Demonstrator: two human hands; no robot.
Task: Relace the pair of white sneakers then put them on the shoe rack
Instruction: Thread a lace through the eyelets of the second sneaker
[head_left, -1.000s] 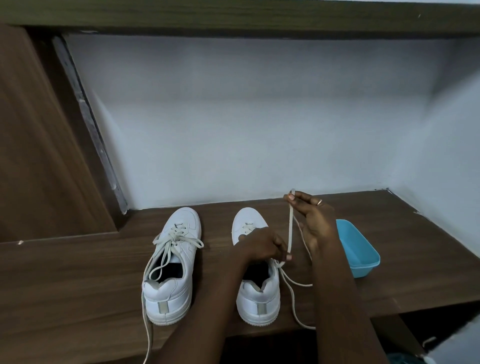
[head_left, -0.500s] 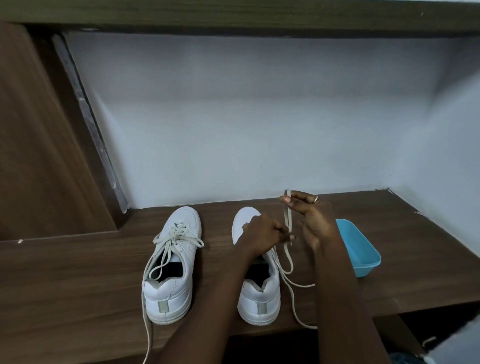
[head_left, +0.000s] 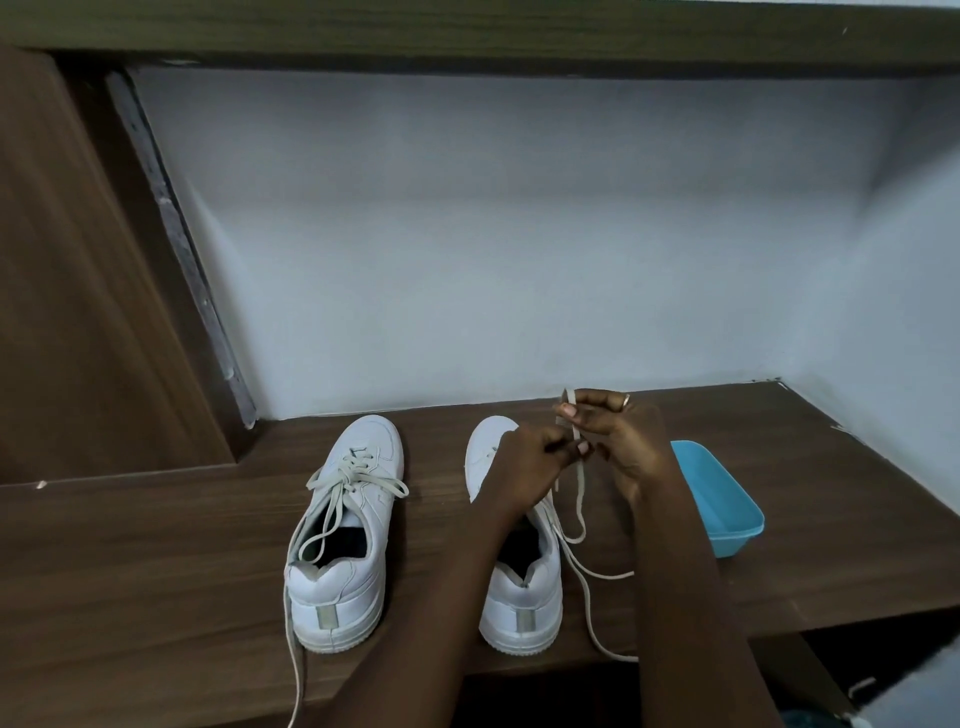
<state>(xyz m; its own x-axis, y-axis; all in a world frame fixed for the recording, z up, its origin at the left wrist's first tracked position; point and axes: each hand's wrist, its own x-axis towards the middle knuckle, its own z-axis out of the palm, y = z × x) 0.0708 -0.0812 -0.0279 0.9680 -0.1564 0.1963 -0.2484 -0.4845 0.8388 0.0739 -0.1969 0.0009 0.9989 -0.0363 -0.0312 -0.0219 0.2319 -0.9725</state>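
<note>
- Your right hand (head_left: 631, 447) is pinching the lace (head_left: 581, 493) upright, fingers (head_left: 592, 399) closing narrow on a loop near its tip.
- Your left hand (head_left: 522, 467) is pinching the same lace just below, over the right sneaker (head_left: 524, 587).
- Both sneakers are standing on the worktop (head_left: 156, 545), toes at 12 o'clock. The left sneaker (head_left: 348, 561), at 9 o'clock, is laced but untied.
- You're probably threading or tying, so be pulling evenly with the lace lying flat.
- The blue tub (head_left: 727, 499) is sitting at 3 o'clock, so watch the slack.

White sneakers (head_left: 348, 525) – cream laces (head_left: 358, 480); blue tub (head_left: 727, 499); wood-grain brown shelf (head_left: 156, 545).
</note>
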